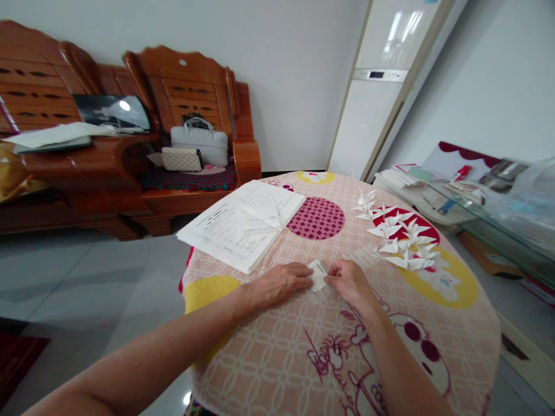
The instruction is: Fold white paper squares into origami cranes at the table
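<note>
A small folded piece of printed white paper lies on the patterned tablecloth between my two hands. My left hand reaches in from the left, its fingers together and bent at the paper's left edge, holding it down. On the other side, my right hand pinches the right edge between thumb and fingertips. A stack of printed sheets is left of the hands, with a loose folded sheet on top. Several folded white paper cranes stand grouped to the right.
The round table's cloth bears cartoon figures and coloured circles. Beyond its right edge, a glass-topped side table carries papers and a plastic bag. Wooden chairs with bags and a laptop stand at the back left.
</note>
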Tool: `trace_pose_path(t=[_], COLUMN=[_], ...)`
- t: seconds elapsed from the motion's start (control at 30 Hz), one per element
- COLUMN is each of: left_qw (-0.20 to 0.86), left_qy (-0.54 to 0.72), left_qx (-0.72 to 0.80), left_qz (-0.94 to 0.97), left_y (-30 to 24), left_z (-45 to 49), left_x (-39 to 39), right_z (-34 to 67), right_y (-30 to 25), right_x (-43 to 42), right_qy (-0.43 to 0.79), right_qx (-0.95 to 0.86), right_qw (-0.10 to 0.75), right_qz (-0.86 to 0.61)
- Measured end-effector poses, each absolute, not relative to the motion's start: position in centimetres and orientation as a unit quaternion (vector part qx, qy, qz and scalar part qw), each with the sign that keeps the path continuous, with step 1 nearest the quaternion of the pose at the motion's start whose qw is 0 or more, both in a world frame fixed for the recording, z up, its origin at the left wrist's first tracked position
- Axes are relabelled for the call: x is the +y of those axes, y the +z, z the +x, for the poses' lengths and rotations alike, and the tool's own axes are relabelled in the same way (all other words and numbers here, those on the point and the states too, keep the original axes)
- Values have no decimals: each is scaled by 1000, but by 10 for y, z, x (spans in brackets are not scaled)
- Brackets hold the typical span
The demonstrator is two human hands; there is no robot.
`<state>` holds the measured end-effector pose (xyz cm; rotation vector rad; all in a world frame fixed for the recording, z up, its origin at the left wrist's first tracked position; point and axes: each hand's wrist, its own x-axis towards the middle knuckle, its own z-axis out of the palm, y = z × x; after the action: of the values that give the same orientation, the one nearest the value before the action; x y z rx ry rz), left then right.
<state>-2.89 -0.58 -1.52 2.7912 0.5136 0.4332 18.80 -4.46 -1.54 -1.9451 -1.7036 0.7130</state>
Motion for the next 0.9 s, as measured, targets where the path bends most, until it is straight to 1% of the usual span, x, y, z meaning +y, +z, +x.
trace_pose_path(t=[0.07, 0.13, 0.23, 0.33, 0.4, 0.47, 0.53, 0.73, 0.9], left_qw=[162, 194, 244, 268, 269, 256, 266, 352, 444], left_qy=[158, 177, 213, 241, 218, 181, 155, 144, 134], left_qx=[157, 169, 227, 326, 376, 401, 422, 418, 370], left_qz=[961, 950, 919, 874, 859, 861, 853, 825, 805], left_y=[-16, -15, -13, -9, -5, -2, 1, 3, -3], left_z=[-33, -38, -39, -30, -19, -9, -1, 7, 8], left_x=[-4, -4, -3, -1, 2, 5, 8, 14, 23], right_z=[189, 189, 190, 190, 190, 191, 191, 192, 199], right_y=[-16, -17, -18, -17, -16, -15, -15, -14, -14], right_x=[-44, -43, -42, -43, -44, -44, -45, -45, -47], right_qy=[260, 259, 260, 261, 261, 268, 276, 281, 354], right_qx=[-617, -619, -621, -625, -630, -629, -626, -616, -609], right_qw=[228, 230, 227, 232, 238, 240, 241, 252, 275], right_qz=[-707, -705, -704, -698, -692, -689, -689, -692, -655])
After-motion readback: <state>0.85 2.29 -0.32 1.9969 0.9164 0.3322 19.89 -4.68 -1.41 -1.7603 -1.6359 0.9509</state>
